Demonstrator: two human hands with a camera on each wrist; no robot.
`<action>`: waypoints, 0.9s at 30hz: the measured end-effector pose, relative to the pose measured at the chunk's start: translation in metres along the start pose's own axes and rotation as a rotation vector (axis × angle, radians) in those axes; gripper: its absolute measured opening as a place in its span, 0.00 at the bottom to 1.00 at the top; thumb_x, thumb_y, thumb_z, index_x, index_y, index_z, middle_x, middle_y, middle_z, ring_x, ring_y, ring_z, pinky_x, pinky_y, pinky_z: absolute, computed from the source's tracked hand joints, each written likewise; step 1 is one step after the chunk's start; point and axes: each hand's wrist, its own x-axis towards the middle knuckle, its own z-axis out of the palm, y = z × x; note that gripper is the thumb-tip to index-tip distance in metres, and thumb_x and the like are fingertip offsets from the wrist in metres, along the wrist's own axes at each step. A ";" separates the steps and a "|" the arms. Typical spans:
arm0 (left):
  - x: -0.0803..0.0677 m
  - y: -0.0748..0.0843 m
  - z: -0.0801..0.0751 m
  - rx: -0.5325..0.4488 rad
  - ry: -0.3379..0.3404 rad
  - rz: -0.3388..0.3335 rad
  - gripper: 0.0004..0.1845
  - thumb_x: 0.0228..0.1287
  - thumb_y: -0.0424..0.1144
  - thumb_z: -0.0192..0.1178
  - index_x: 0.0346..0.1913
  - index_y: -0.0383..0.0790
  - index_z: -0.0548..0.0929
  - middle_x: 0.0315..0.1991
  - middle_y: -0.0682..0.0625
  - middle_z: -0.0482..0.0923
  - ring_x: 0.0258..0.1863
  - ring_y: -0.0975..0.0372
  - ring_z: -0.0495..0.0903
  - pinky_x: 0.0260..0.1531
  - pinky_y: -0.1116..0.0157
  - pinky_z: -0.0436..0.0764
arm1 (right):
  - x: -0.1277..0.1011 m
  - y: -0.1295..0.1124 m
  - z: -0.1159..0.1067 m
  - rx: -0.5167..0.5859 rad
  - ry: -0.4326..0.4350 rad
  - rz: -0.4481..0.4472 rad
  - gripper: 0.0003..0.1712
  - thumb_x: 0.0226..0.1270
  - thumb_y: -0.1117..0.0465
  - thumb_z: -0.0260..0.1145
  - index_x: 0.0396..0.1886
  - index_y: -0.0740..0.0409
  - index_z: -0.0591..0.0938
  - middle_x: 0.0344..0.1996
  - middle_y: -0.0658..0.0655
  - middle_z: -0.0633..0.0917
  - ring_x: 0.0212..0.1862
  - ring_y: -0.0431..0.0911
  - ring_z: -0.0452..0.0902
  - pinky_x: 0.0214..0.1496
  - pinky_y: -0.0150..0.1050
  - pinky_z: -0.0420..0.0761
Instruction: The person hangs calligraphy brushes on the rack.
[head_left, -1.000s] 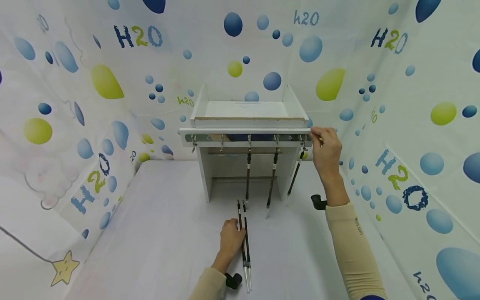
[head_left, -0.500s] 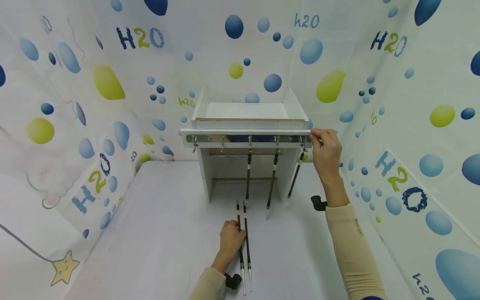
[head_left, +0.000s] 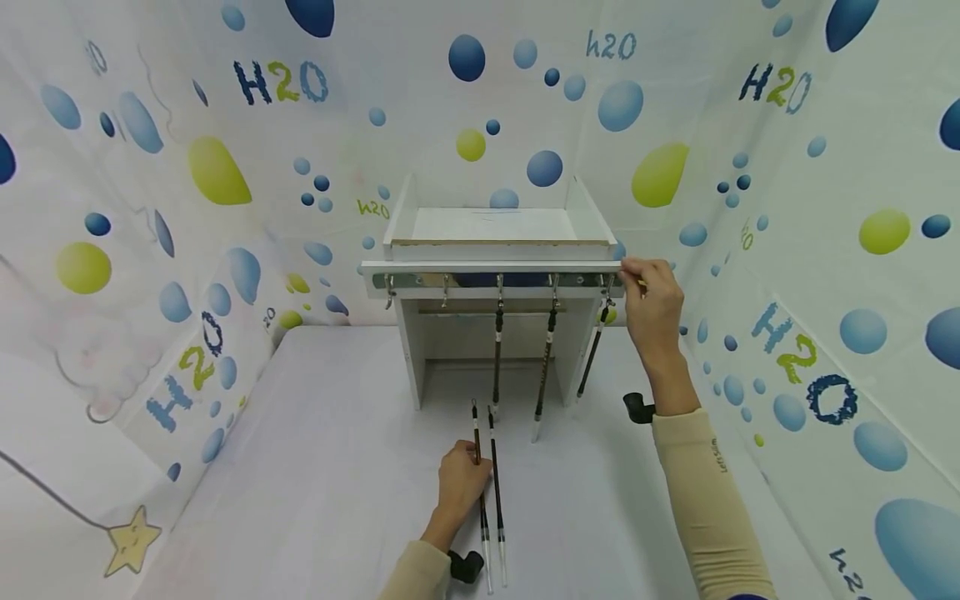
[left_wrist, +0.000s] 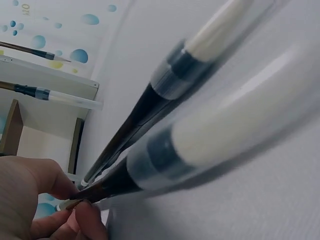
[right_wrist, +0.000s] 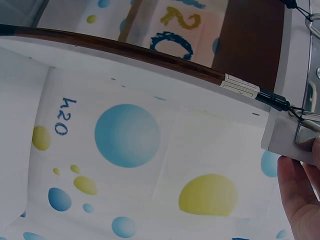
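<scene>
My left hand pinches a calligraphy brush between thumb and fingers, low over the white surface. The brush has a dark handle, a hanging loop and a clear cap over its pale bristles. A second capped brush lies just right of it. At the rack's right end, my right hand grips the corner of the hook rail. Three brushes hang from the rail: one in the middle, one right of it, and one beside the right hand.
The white rack stands at the back, with a tray-like top. Two hooks at the rail's left, including the end hook, carry nothing. Patterned sheeting walls the back and sides.
The brush in my left hand has shifted slightly left and toward me, widening the gap from the other brush's lower end. My right hand keeps its grip on the rail end.
</scene>
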 end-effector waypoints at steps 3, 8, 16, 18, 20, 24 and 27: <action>0.004 0.003 -0.005 0.003 0.008 0.008 0.19 0.55 0.33 0.64 0.49 0.27 0.82 0.27 0.46 0.85 0.19 0.65 0.75 0.18 0.68 0.74 | 0.002 -0.001 0.001 0.001 0.002 -0.003 0.14 0.72 0.66 0.62 0.52 0.68 0.84 0.47 0.65 0.82 0.51 0.55 0.83 0.55 0.45 0.84; 0.001 0.007 -0.009 0.005 0.036 -0.008 0.18 0.54 0.33 0.63 0.49 0.29 0.82 0.25 0.50 0.83 0.19 0.65 0.73 0.17 0.68 0.72 | -0.002 0.001 0.000 -0.006 0.002 0.008 0.14 0.72 0.66 0.61 0.52 0.67 0.84 0.47 0.65 0.82 0.51 0.55 0.83 0.55 0.45 0.83; 0.004 0.015 -0.017 -0.017 0.085 0.012 0.18 0.54 0.34 0.63 0.50 0.32 0.82 0.25 0.52 0.80 0.18 0.66 0.71 0.16 0.69 0.70 | -0.003 0.001 0.001 0.004 0.006 -0.012 0.13 0.72 0.66 0.62 0.51 0.67 0.85 0.45 0.65 0.83 0.50 0.56 0.83 0.55 0.39 0.82; 0.006 0.020 -0.022 -0.025 0.104 0.035 0.18 0.54 0.33 0.63 0.50 0.32 0.82 0.25 0.51 0.81 0.18 0.66 0.71 0.16 0.69 0.70 | -0.003 0.002 0.001 0.011 0.011 -0.016 0.13 0.72 0.66 0.61 0.51 0.67 0.85 0.45 0.65 0.83 0.50 0.56 0.83 0.56 0.34 0.82; 0.008 0.026 -0.027 -0.031 0.118 0.059 0.18 0.54 0.33 0.63 0.50 0.32 0.82 0.26 0.51 0.81 0.18 0.66 0.71 0.16 0.69 0.69 | -0.003 0.002 0.000 0.014 0.014 -0.015 0.13 0.72 0.66 0.61 0.51 0.67 0.85 0.46 0.65 0.83 0.50 0.56 0.83 0.56 0.29 0.80; 0.011 0.038 -0.037 -0.034 0.140 0.091 0.18 0.54 0.33 0.63 0.50 0.33 0.83 0.27 0.49 0.82 0.18 0.66 0.69 0.17 0.70 0.68 | -0.003 0.002 0.000 0.002 0.010 -0.004 0.13 0.72 0.66 0.61 0.51 0.68 0.84 0.46 0.65 0.83 0.50 0.55 0.83 0.56 0.26 0.79; 0.013 0.047 -0.044 -0.034 0.151 0.107 0.19 0.55 0.33 0.63 0.52 0.33 0.83 0.29 0.49 0.82 0.17 0.67 0.66 0.16 0.70 0.66 | -0.003 0.002 0.000 -0.013 0.007 -0.008 0.13 0.73 0.66 0.61 0.51 0.68 0.84 0.46 0.65 0.83 0.50 0.55 0.83 0.56 0.31 0.81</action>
